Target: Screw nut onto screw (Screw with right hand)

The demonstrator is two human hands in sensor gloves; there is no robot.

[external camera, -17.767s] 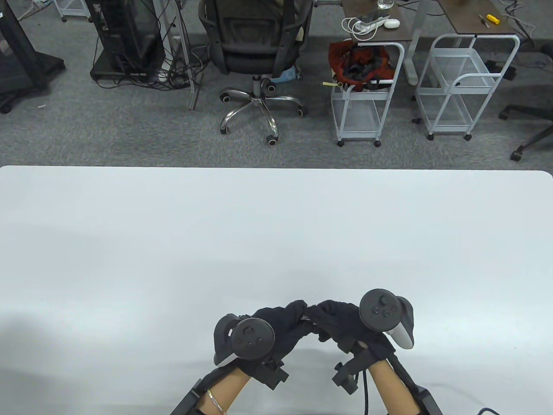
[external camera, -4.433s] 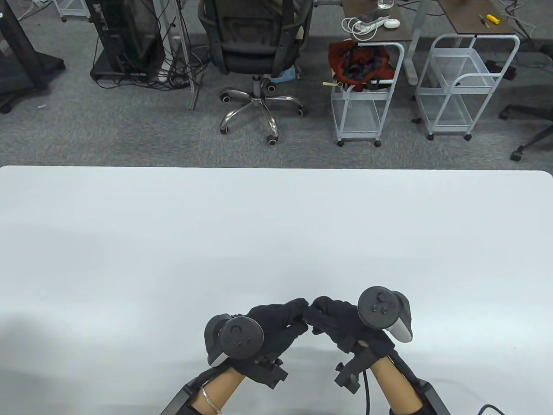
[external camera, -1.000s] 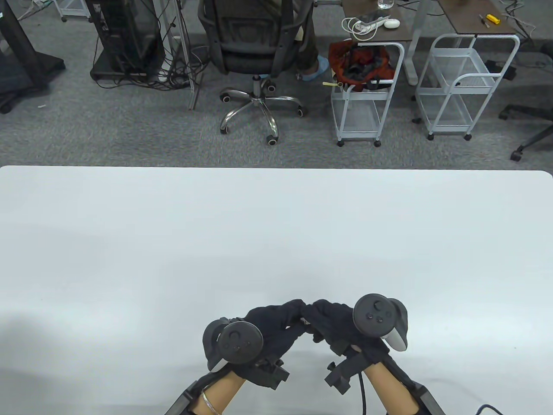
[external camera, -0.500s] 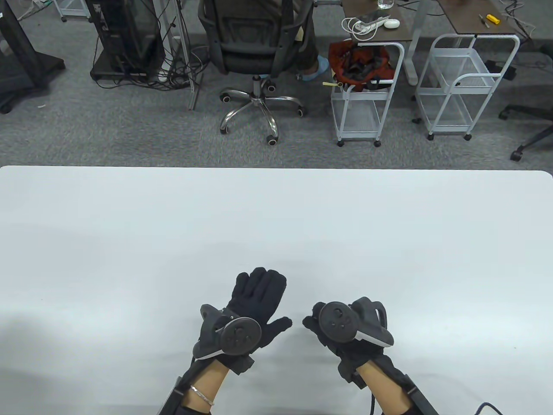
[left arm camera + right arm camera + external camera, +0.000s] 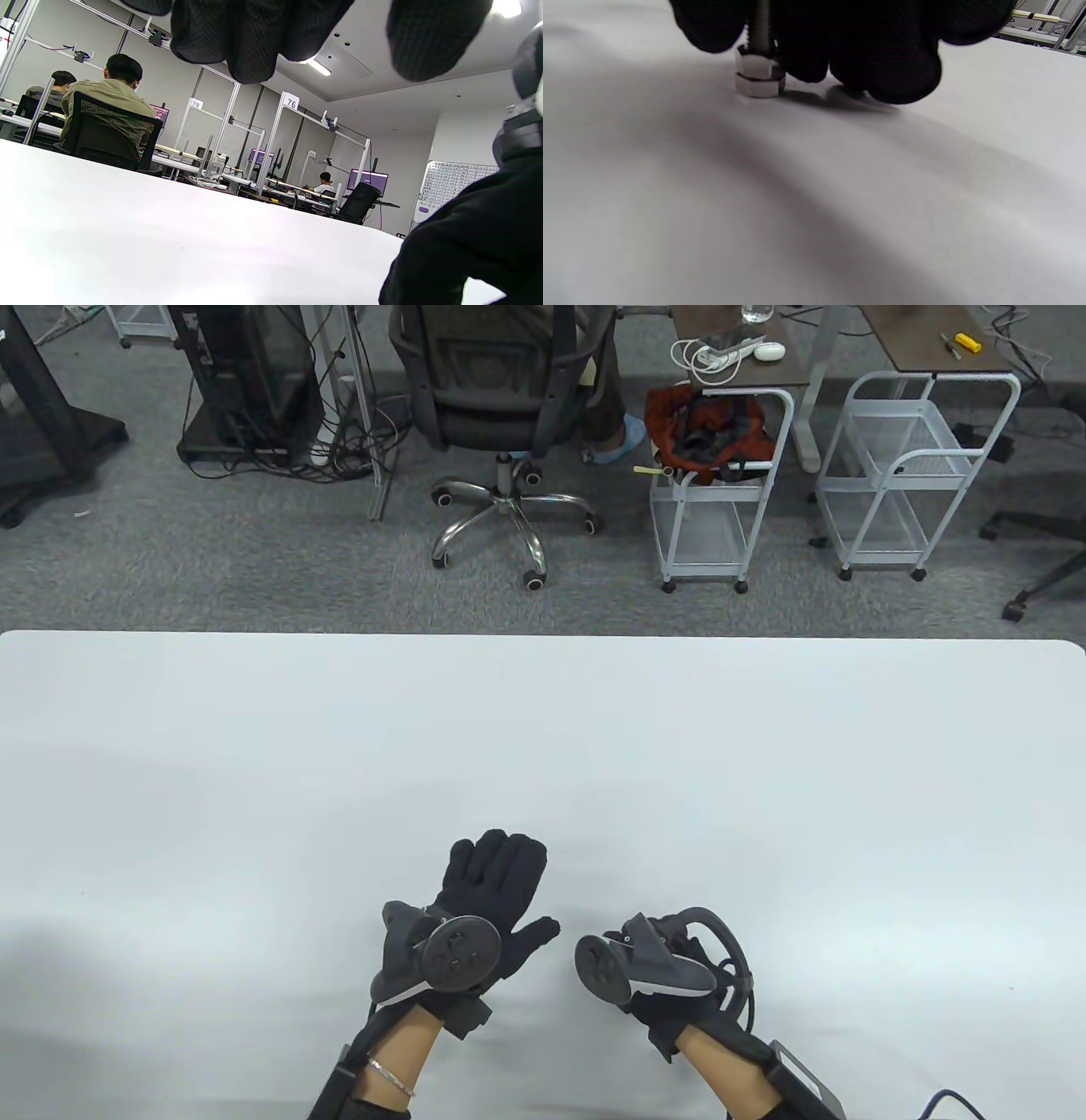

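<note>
In the right wrist view a screw (image 5: 760, 38) stands upright, its hex head on the white table (image 5: 840, 190). A pale hex nut (image 5: 756, 65) sits on the thread right above the head. My right hand (image 5: 806, 46) holds the top of the threaded shaft between its fingertips. In the table view my right hand (image 5: 632, 963) is turned fingers-down near the front edge and hides the screw. My left hand (image 5: 496, 882) lies flat and open on the table to its left, holding nothing. Its spread fingers (image 5: 254, 38) show empty in the left wrist view.
The white table (image 5: 543, 746) stretches far and to both sides of the hands. Beyond its far edge are an office chair (image 5: 501, 398) and two white wire carts (image 5: 721, 492). My right glove (image 5: 466, 245) fills the left wrist view's right corner.
A second ago both hands met fingertip to fingertip above the table. The left hand has let go and spread flat. The right hand has rolled over and lowered the screw onto the table.
</note>
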